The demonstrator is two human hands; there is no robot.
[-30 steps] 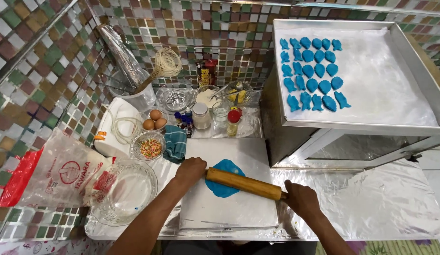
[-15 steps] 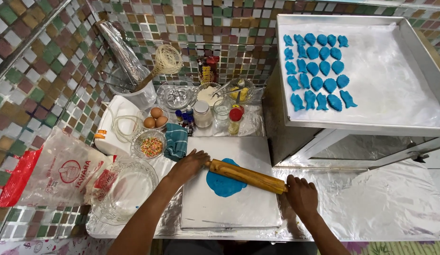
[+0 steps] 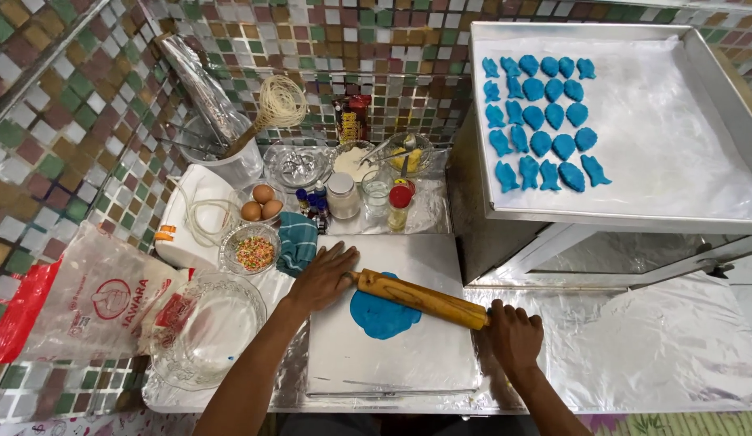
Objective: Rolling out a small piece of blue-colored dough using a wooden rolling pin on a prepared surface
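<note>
A wooden rolling pin (image 3: 423, 297) lies slanted across a flat patch of blue dough (image 3: 382, 316) on a grey board (image 3: 392, 363). My left hand (image 3: 323, 277) presses on the pin's left end with fingers spread. My right hand (image 3: 513, 336) closes over the pin's right handle at the board's right edge. The dough shows mostly below the pin, near the board's centre.
A metal tray (image 3: 675, 145) lined with white paper holds several blue fish-shaped and round dough pieces (image 3: 546, 133). Behind the board stand a sprinkles bowl (image 3: 253, 252), eggs (image 3: 261, 203), small jars (image 3: 344, 194) and a whisk (image 3: 275, 105). A glass bowl (image 3: 206, 327) and plastic bag (image 3: 93, 299) sit at left.
The rolling pin has travelled away from me over the blue dough, both hands moving with it, so more dough shows below the pin than before.
</note>
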